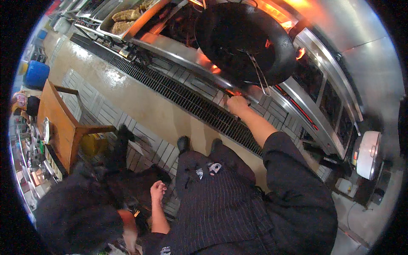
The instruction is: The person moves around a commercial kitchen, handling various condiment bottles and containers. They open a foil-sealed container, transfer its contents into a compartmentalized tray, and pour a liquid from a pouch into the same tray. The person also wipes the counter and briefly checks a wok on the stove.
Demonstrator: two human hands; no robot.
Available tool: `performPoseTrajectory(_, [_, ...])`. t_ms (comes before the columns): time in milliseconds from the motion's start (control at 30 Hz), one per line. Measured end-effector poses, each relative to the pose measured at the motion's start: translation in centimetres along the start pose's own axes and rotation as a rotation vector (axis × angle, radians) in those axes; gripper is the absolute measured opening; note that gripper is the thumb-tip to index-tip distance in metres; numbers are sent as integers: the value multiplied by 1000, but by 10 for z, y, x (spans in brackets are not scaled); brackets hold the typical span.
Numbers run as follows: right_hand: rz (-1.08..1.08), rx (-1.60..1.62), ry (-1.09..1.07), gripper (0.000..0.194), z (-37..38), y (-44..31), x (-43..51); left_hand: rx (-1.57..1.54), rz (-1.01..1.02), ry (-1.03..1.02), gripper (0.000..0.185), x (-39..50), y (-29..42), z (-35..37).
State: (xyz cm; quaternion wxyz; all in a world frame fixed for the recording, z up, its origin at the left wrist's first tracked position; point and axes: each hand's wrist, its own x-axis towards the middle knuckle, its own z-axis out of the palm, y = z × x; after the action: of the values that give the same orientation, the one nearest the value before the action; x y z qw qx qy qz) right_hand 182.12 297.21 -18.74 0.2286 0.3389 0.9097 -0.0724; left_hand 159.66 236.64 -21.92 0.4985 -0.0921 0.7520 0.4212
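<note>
A large black wok point(283, 54) sits over a lit burner on the stove, with flames beside it. Metal tongs or a looped wire handle point(259, 75) rest in the wok and reach over its near rim. My right hand point(237, 104) is closed in a fist at the stove's front edge, below the wok; whether it grips a small part there is hidden. Down at my left side, my left hand point(158, 191) hangs with loosely curled fingers and holds nothing visible. A striped dark apron point(220, 204) covers my front.
Another person in dark clothes point(76, 210) is close at my left. A wooden table point(59, 127) stands behind them. A floor grate point(178, 92) runs along the stove. Browned food point(126, 16) lies in a metal tray. A large lidded pot point(368, 154) stands at far right.
</note>
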Motion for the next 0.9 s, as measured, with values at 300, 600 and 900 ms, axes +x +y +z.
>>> performPoseTrajectory(300, [-143,-99,-61,23,-14,12,-6,18,-75,75,27,-42,-81,63])
performPoseTrajectory(600, [-211,-108,-57,29,-16,14,-6,13,-96,146,31,-74,-84,78])
performPoseTrajectory(900, [-135,-81,-13,26,-21,13,-13,53,-14,124,31,-59,-83,60])
